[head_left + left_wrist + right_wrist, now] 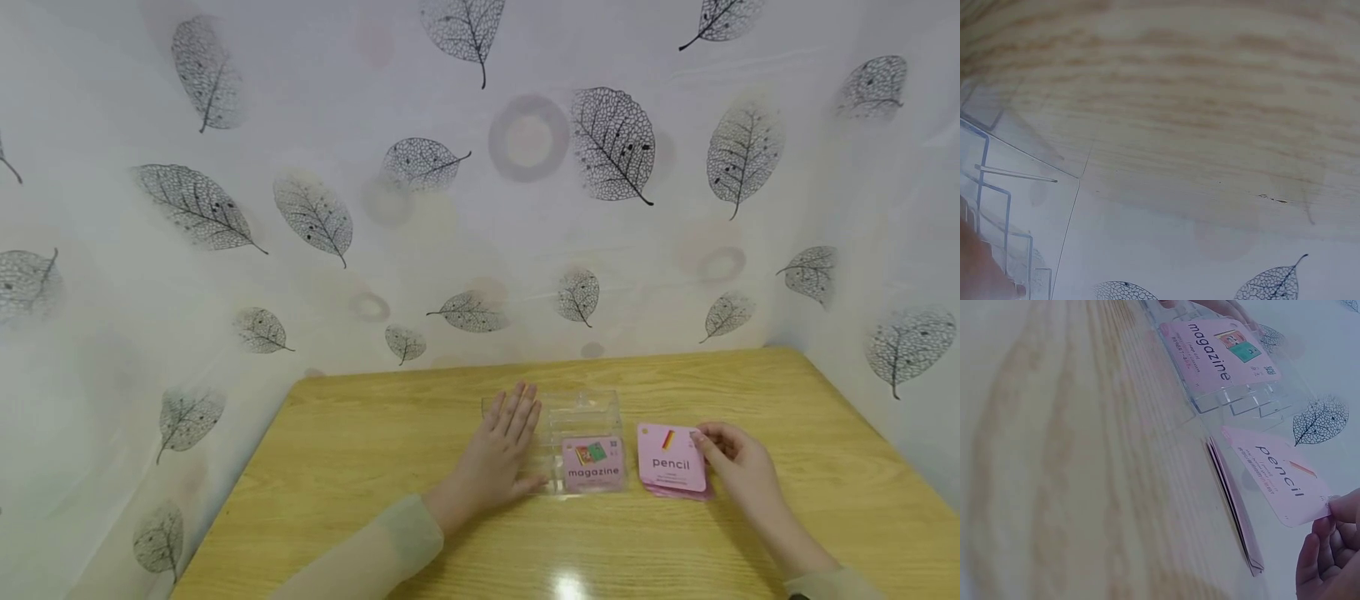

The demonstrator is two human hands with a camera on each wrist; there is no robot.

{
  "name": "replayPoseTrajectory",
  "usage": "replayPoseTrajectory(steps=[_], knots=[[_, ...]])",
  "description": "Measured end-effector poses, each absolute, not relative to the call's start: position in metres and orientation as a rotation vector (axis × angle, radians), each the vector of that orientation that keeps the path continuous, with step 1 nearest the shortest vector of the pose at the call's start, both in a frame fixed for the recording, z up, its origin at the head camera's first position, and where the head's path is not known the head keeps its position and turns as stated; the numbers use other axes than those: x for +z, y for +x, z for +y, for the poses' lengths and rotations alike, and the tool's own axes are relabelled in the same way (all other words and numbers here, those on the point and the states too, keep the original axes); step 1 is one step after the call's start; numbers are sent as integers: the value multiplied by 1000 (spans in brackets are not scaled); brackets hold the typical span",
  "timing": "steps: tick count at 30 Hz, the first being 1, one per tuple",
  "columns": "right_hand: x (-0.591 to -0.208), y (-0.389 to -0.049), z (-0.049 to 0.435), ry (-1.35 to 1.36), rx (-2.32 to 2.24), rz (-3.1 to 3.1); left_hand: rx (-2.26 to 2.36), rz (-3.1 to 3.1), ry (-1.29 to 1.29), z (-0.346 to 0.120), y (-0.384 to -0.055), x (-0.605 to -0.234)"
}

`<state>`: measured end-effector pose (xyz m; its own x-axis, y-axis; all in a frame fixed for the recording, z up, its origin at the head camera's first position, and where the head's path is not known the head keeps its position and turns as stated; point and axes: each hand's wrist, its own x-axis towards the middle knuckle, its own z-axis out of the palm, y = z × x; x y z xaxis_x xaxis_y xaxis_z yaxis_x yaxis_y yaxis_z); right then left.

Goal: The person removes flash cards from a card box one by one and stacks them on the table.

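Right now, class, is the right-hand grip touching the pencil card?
Touching. The right wrist view shows it: the right-hand grip pinches the pencil card at one corner, with no gap between them.

My L hand [495, 454] covers pt of clear case [588, 403]; L wrist cam crops that hand to a blur. In head cam, lower pink cards [680, 493] mostly hid by pencil card [671, 454], its fine print [671, 480] too sm. to read.

Clear holder [585, 422], cards [1236, 509] on table [360, 450]
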<state>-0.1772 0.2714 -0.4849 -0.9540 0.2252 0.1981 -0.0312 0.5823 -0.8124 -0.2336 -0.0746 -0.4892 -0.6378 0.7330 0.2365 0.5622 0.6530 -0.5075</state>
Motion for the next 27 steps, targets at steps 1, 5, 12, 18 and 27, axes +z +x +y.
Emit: replayPoseTrajectory(steps=[1, 5, 12, 18, 27], knots=[[-485, -177, 271, -164, 1312, -2538, 544, -2448, -1017, -75, -234, -489], [-485, -178, 272, -168, 1294, -2553, 554, -2451, -1016, -75, -233, -487], [-486, -176, 273, -152, 1291, -2563, 561, -2440, -1017, -75, -233, -486], [-487, -177, 274, -161, 1296, -2562, 549, -2440, -1019, -75, -232, -486], [-489, -178, 277, -174, 1273, -2567, 556, -2444, -1016, -75, -232, -486]])
